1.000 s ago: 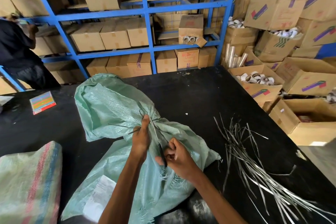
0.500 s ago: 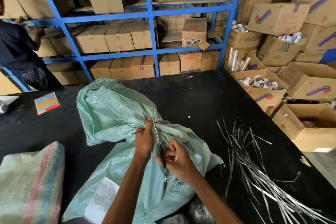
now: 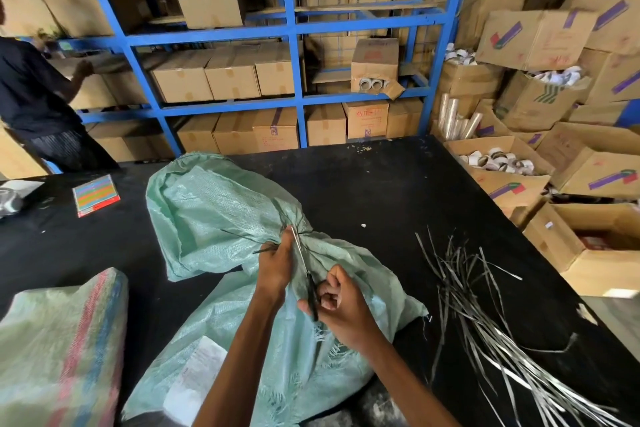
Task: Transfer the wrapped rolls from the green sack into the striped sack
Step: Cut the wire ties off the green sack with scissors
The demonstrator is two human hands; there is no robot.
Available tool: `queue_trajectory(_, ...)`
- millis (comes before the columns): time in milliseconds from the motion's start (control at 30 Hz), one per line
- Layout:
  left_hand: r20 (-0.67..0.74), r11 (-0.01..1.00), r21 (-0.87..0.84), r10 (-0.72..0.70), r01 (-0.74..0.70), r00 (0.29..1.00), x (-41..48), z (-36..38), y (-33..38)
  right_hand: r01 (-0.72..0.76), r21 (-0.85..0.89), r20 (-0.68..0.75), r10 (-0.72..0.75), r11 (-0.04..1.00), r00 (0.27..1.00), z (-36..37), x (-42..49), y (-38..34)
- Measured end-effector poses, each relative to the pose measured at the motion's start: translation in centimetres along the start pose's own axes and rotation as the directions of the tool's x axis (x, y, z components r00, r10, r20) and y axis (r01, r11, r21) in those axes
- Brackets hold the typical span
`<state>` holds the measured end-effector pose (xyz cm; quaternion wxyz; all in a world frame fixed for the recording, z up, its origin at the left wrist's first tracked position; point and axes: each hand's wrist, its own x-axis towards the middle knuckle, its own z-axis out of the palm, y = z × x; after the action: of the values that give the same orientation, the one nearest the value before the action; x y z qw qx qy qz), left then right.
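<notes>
Here the whole move turns on the tied neck of the green sack (image 3: 221, 215), which lies on the black surface (image 3: 363, 191) with its long axis running from the near edge away toward the blue shelving (image 3: 294, 24); the cinched knot sits just ahead of the left hand (image 3: 275, 265), which is the nearer one and is closed around the gathered fabric right below the dark tie (image 3: 242, 236). The right hand (image 3: 341, 303) sits a little nearer the body, fingers curled through the handles of a pair of scissors (image 3: 304, 270), whose blades point up and away along that same axis to the knot, beside the left fingertips. The striped sack (image 3: 65, 350) waits at the lower left, apart from both hands; no wrapped rolls show yet, so the sack reads as unopened. A litter of cut straps (image 3: 485, 305) lies to the right. Against the earlier frames both grips and the scissors' line look unchanged; only the view has tipped slightly, and the bystander (image 3: 34, 97) at far left has reached toward the shelf.
</notes>
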<state>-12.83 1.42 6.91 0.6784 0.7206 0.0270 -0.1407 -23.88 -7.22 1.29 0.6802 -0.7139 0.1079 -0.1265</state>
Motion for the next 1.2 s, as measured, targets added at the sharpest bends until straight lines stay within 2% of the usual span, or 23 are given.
queue_trajectory(267,0.023,0.999,-0.037,0.003,-0.003,1.0,0.6,0.3,0.6,0.029,-0.044,-0.014,-0.03,0.999,0.999,-0.7,0.3,-0.6)
queue_trajectory(600,0.036,0.997,-0.031,-0.075,0.077,0.997,0.0,0.1,0.9,-0.033,0.058,0.009,0.033,0.998,0.999,0.6,-0.7,0.6)
queue_trajectory(900,-0.06,0.996,-0.079,-0.038,0.033,0.997,0.1,0.5,0.9,-0.017,0.079,-0.012,0.018,0.997,1.0,1.3,-0.9,0.2)
queue_trajectory(1033,-0.006,0.998,-0.052,-0.021,0.021,1.0,0.2,0.1,1.0,-0.02,0.061,-0.018,0.021,0.998,1.0,1.0,-0.4,-0.1)
queue_trajectory(1200,0.001,0.999,-0.045,0.013,-0.013,1.0,-1.1,0.2,1.0,-0.005,0.083,0.051,0.001,0.997,0.999,0.3,0.7,-1.4)
